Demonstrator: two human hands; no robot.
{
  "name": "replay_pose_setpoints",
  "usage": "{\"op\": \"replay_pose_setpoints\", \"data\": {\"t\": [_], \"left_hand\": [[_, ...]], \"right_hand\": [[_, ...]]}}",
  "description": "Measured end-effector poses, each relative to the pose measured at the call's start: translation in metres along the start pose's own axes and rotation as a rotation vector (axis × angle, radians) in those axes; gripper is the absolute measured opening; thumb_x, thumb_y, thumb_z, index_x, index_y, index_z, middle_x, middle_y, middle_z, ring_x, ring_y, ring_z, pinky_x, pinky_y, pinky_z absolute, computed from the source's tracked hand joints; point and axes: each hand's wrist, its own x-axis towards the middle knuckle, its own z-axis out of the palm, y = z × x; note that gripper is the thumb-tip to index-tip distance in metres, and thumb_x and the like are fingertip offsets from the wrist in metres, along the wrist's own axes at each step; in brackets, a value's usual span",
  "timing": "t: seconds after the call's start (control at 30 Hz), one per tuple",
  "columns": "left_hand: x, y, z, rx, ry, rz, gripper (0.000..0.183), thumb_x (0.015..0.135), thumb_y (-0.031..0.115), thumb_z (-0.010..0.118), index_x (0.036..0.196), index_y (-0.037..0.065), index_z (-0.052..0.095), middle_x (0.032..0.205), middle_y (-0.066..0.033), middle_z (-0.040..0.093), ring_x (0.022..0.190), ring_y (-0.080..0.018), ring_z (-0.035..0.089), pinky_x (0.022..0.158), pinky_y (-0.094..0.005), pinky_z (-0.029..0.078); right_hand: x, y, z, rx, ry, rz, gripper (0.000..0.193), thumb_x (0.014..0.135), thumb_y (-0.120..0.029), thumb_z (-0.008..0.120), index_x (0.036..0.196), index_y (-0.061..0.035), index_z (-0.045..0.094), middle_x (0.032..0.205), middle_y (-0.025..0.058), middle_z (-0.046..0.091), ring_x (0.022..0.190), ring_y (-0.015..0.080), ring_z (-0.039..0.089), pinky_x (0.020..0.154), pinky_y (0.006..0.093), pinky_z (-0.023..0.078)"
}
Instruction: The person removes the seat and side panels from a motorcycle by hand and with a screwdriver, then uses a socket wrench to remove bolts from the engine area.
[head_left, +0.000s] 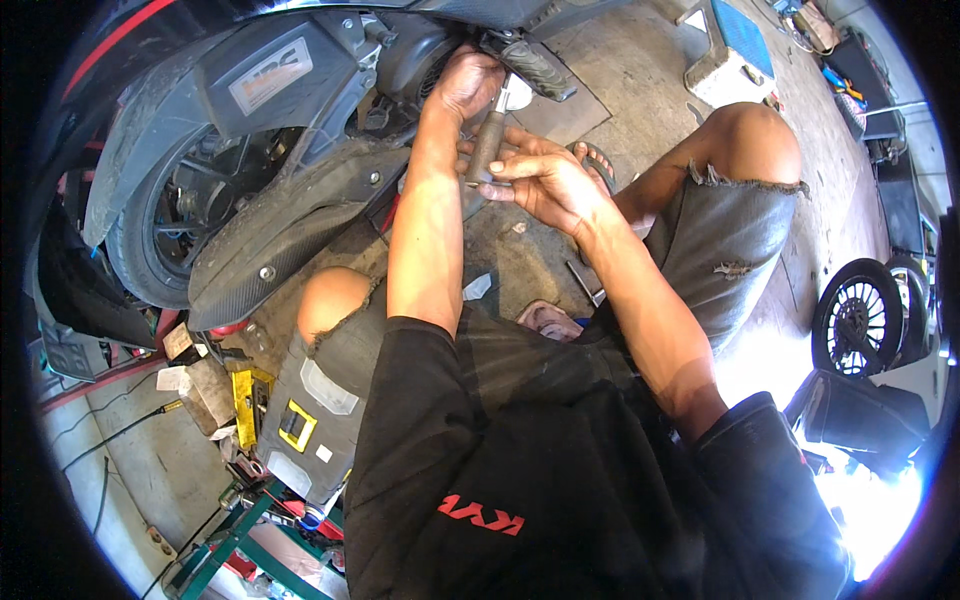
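My right hand is closed around the thick grey-brown handle of a hand tool, with thumb and fingers near its lower end. A shiny metal shaft runs up from that handle toward the scooter; its tip is hidden. My left hand reaches up to the underside of the scooter, beside the tool's shaft, and its fingertips are out of sight behind dark parts. Just right of it sticks out a black ribbed footrest. The scooter's dark exhaust cover and rear wheel lie to the left.
A grey toolbox with a yellow latch stands at the lower left, near cardboard boxes and a green metal frame. A white and blue box sits at the far right. Loose wheels lean at the right.
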Motion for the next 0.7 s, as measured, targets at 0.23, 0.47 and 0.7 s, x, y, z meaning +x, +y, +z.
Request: {"op": "replay_pose_setpoints", "data": {"t": [0.23, 0.47, 0.7], "left_hand": [[0.002, -0.001, -0.005, 0.032, 0.014, -0.060, 0.034, 0.080, -0.005, 0.046, 0.111, -0.005, 0.060, 0.113, -0.0155, 0.064, 0.106, -0.0266, 0.060, 0.097, -0.0403, 0.044], [0.007, -0.004, -0.016, -0.004, 0.007, -0.062, 0.032, 0.078, -0.007, 0.045, 0.105, -0.005, 0.062, 0.107, -0.0139, 0.065, 0.103, -0.0264, 0.061, 0.095, -0.0399, 0.046], [0.012, -0.008, -0.018, 0.001, 0.060, -0.065, 0.034, 0.078, -0.007, 0.042, 0.106, -0.005, 0.063, 0.108, -0.0146, 0.066, 0.100, -0.0256, 0.063, 0.093, -0.0387, 0.049]], "right_hand": [[0.005, 0.001, 0.005, -0.155, 0.073, -0.003, 0.058, 0.087, -0.010, 0.068, 0.134, 0.0064, 0.038, 0.119, 0.0151, 0.058, 0.104, 0.0232, 0.061, 0.085, 0.0372, 0.058], [0.007, -0.004, 0.010, -0.230, 0.082, 0.039, 0.056, 0.088, -0.013, 0.069, 0.133, 0.0056, 0.041, 0.119, 0.0137, 0.059, 0.106, 0.0239, 0.061, 0.087, 0.0421, 0.057], [0.002, -0.011, -0.006, -0.073, -0.171, 0.027, 0.050, 0.088, -0.008, 0.066, 0.131, 0.0033, 0.043, 0.123, 0.0150, 0.058, 0.114, 0.0267, 0.059, 0.093, 0.0446, 0.054]]}}
